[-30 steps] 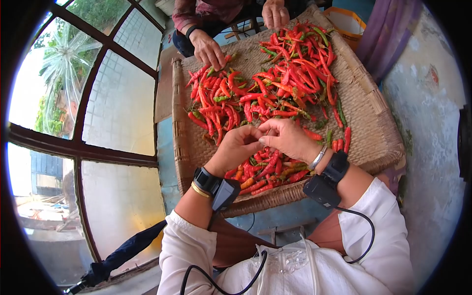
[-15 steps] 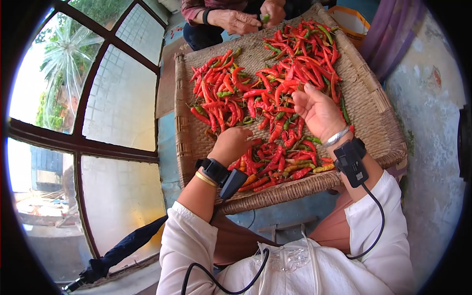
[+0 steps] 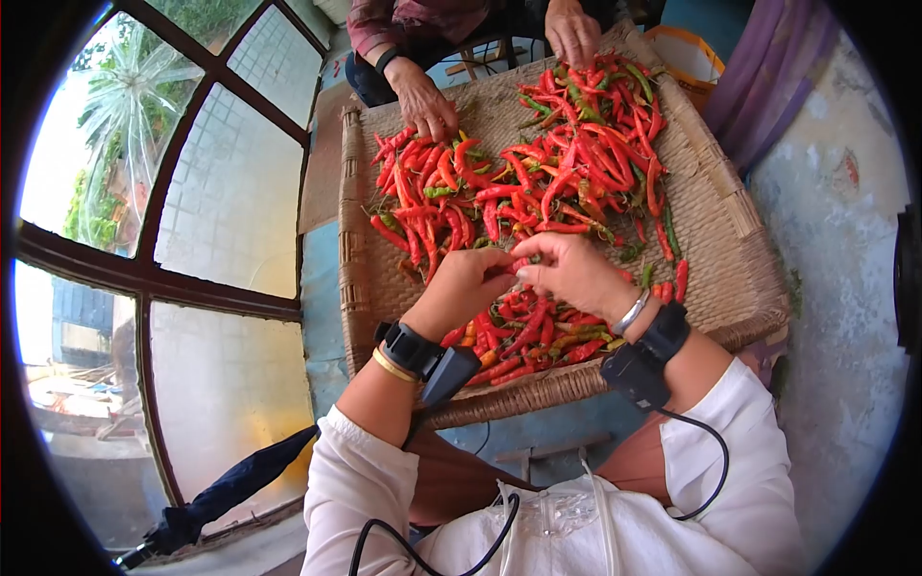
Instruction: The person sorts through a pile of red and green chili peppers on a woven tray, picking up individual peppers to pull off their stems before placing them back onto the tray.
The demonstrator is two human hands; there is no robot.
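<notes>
My left hand (image 3: 466, 286) and my right hand (image 3: 578, 276) meet above the near middle of a woven tray (image 3: 711, 216). Fingertips of both are closed on a small red chili pepper (image 3: 520, 266), mostly covered by the fingers. Just below my hands lies a near pile of red chilies (image 3: 526, 331), with some orange and green ones among them. A larger heap of red chilies (image 3: 576, 168) spreads beyond my right hand, and another cluster (image 3: 423, 182) lies beyond my left.
Across the tray, a co-worker's one hand (image 3: 423, 101) touches the left cluster and the other hand (image 3: 573, 36) reaches into the far heap. An orange-rimmed container (image 3: 687, 58) stands behind the far right corner. Windows (image 3: 226, 192) and a folded umbrella (image 3: 230, 485) are at left.
My right hand has moved down and left from the heap, closing its fingers beside my left hand. The co-worker's hands, earlier together around a green pepper, have separated onto the chilies.
</notes>
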